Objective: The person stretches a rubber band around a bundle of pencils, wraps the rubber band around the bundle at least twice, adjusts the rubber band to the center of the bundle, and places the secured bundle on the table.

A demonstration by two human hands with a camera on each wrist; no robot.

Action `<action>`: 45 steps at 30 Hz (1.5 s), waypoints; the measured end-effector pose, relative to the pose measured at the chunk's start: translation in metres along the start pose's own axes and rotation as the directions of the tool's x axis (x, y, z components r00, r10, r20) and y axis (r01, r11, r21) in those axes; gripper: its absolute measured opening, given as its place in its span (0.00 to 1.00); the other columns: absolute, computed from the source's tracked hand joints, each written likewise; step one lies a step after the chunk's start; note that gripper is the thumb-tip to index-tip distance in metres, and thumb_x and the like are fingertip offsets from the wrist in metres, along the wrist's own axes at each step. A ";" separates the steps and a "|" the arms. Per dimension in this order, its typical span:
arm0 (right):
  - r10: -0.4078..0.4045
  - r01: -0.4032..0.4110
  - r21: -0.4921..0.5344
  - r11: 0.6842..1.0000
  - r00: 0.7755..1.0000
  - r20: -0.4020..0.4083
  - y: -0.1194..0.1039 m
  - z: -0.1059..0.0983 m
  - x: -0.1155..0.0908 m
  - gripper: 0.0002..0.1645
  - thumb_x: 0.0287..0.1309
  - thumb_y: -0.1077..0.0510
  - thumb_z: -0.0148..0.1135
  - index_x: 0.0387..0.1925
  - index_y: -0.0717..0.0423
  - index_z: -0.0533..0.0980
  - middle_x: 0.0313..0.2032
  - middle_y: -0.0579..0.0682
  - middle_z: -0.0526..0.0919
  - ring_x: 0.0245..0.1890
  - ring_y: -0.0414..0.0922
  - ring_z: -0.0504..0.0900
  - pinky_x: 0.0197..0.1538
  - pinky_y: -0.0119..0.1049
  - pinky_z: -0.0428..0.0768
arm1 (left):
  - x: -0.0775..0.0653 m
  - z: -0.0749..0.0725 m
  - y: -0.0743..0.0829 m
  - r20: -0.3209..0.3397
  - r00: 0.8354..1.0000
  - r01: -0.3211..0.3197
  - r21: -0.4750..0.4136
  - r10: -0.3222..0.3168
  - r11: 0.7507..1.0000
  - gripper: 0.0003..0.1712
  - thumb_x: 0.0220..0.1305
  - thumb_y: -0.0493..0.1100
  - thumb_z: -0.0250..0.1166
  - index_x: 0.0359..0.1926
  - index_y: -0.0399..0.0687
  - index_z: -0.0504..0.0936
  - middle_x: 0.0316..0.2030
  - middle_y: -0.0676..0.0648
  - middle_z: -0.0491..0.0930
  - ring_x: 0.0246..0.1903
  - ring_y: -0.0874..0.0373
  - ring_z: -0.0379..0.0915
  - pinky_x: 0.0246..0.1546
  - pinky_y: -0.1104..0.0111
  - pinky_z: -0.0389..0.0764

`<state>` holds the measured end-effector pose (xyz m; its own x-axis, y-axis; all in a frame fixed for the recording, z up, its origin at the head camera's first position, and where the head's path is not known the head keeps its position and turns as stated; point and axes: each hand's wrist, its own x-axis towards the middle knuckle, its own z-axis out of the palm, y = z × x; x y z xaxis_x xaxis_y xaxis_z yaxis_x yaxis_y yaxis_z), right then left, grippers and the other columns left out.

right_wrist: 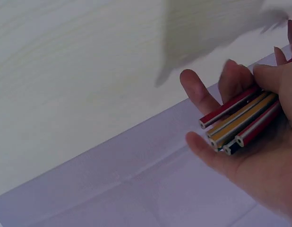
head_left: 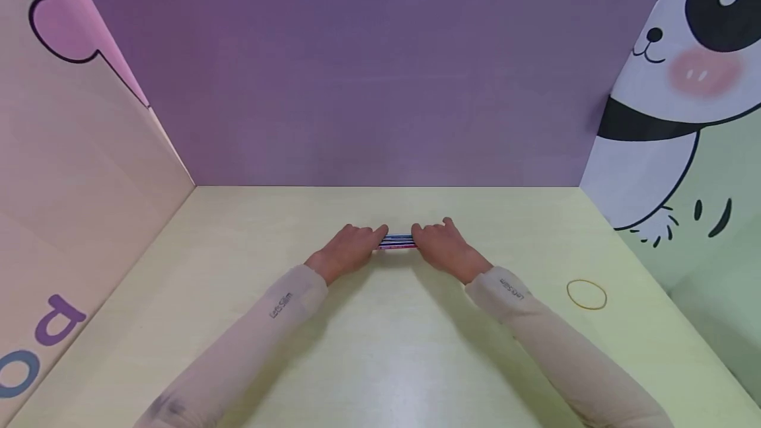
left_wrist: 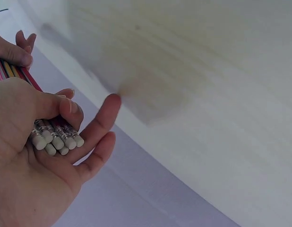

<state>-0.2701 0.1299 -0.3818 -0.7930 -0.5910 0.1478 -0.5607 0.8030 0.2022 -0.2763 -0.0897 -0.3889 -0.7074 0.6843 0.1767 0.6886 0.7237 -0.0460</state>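
Note:
A bundle of striped pencils spans the gap between both hands above the tabletop. My left hand grips the eraser end, with thumb and index finger around the pencils; in the left wrist view several white erasers with metal bands poke out over the palm. The other end is held by my right hand. Flat, unsharpened pencil ends in red, yellow and dark colours stick out past its thumb in the right wrist view. On both hands, some of the other fingers extend away from the bundle.
A yellow rubber band lies on the pale table to the right of the right forearm. A purple wall rises behind the table, with decorated side walls to the left and right.

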 end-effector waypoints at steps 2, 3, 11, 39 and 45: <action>-0.048 0.044 -0.052 0.998 0.996 -0.079 -0.002 0.003 -0.005 0.10 0.60 0.64 0.64 0.31 0.58 0.69 0.19 0.50 0.76 0.19 0.47 0.75 0.36 0.43 0.75 | -0.002 0.001 0.002 0.006 1.000 0.009 -0.012 -0.009 1.000 0.15 0.62 0.27 0.60 0.46 0.43 0.70 0.22 0.46 0.76 0.20 0.53 0.71 0.28 0.60 0.76; -0.068 0.060 -0.076 0.995 0.991 -0.111 -0.003 0.004 -0.008 0.11 0.59 0.64 0.65 0.31 0.59 0.69 0.18 0.50 0.77 0.18 0.47 0.75 0.34 0.41 0.76 | -0.004 0.001 0.003 0.013 1.000 0.015 -0.014 -0.015 1.000 0.15 0.62 0.27 0.60 0.46 0.44 0.70 0.22 0.47 0.76 0.20 0.53 0.70 0.28 0.59 0.76; -0.136 0.106 -0.151 0.983 0.970 -0.204 -0.013 0.003 -0.019 0.12 0.54 0.67 0.66 0.29 0.58 0.68 0.17 0.49 0.77 0.15 0.44 0.72 0.26 0.36 0.74 | -0.018 -0.004 0.018 0.016 0.997 0.080 0.069 -0.082 0.994 0.23 0.62 0.30 0.63 0.57 0.44 0.69 0.21 0.48 0.76 0.22 0.54 0.71 0.34 0.61 0.72; 0.050 0.023 0.848 0.530 0.997 -0.058 0.002 -0.072 -0.071 0.33 0.60 0.44 0.70 0.64 0.40 0.68 0.59 0.39 0.77 0.62 0.42 0.74 0.67 0.50 0.69 | -0.048 -0.051 0.073 -0.067 0.960 0.255 -0.182 -0.271 0.950 0.14 0.62 0.33 0.65 0.49 0.43 0.76 0.22 0.48 0.77 0.17 0.58 0.66 0.17 0.69 0.68; 0.080 0.077 0.996 -0.035 0.994 -0.074 -0.016 -0.070 -0.067 0.27 0.77 0.43 0.44 0.69 0.46 0.65 0.68 0.47 0.70 0.71 0.47 0.65 0.72 0.55 0.58 | -0.045 -0.053 0.087 0.056 0.979 0.194 -0.527 -0.194 0.827 0.08 0.65 0.32 0.60 0.45 0.43 0.76 0.22 0.49 0.76 0.15 0.62 0.74 0.19 0.69 0.75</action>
<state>-0.1914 0.1509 -0.3276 -0.8155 -0.5291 0.2345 -0.2784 0.0034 -0.9605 -0.1759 -0.0623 -0.3492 -0.8356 0.5346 0.1266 0.5160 0.6846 0.5148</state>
